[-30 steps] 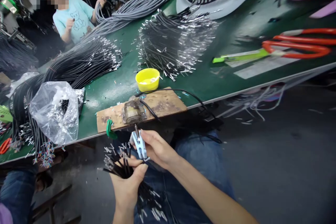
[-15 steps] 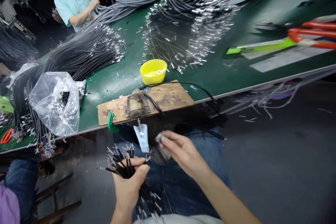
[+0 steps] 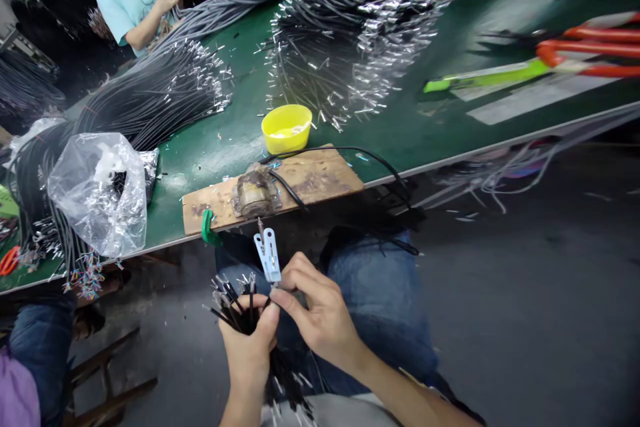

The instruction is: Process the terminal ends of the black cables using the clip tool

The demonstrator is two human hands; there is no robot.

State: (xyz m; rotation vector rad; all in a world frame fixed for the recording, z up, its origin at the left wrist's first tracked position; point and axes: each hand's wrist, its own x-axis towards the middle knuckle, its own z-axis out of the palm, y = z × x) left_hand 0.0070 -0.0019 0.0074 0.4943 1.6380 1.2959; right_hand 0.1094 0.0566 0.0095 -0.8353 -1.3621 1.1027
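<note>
My left hand (image 3: 249, 353) is wrapped round a bunch of black cables (image 3: 240, 310) with stripped, silvery ends. One cable sticks out between its thumb and forefinger toward a light blue clothespin (image 3: 269, 257). That clothespin hangs from the thin shaft of a small, grimy motor (image 3: 254, 193) at the table edge. My right hand (image 3: 323, 320) is closed in a pinch at this cable's tip, just below the clothespin's jaws. Its fingertips cover most of the tip, so I cannot tell whether the jaws grip the wires.
The motor sits on a wooden board (image 3: 320, 177), beside a green clamp (image 3: 207, 227). A yellow bowl (image 3: 287, 137), cable bundles (image 3: 160, 83) and a plastic bag (image 3: 75, 190) lie on the green table (image 3: 400, 147). Orange-handled pliers (image 3: 560, 53) lie right. A co-worker (image 3: 133, 0) handles grey cables across the table.
My right hand has moved left to the cable tip by the clothespin. The small greyish lump seen in its fingers before is now out of sight. The clothespin has turned, showing its two legs.
</note>
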